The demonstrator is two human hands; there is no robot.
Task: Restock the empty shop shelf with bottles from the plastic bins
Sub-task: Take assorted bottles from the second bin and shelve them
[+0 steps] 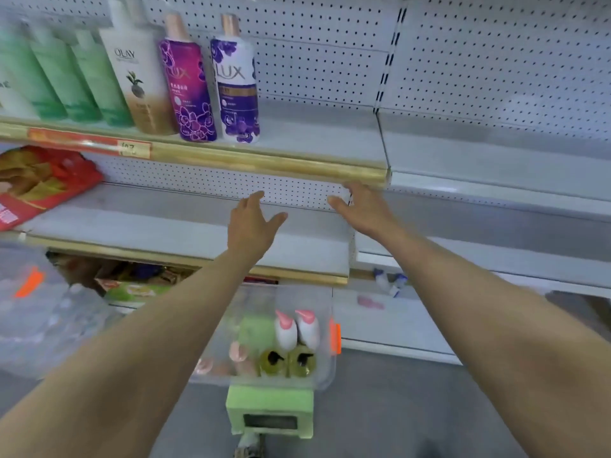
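head view: my left hand (254,223) and right hand (360,206) are spread wide and empty. i judge a fetch is due: reach down to the clear plastic bin (325,375), grip a white pink-capped bottle (285,330), and stand it on the grey metal shelf (314,133).

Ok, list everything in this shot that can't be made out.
All in the head view:
- Green bottles, top left: blurred, labels unreadable; the leftmost is cut off by the frame edge.
- Price tag: writing too small and smeared.
- Clear bin: the left arm covers its left side, so the bottle count there is unknown.
- Second bin, far left: blurred, contents unclear.
- Goods under the middle shelf: shadowed, partly hidden by the shelf lip.
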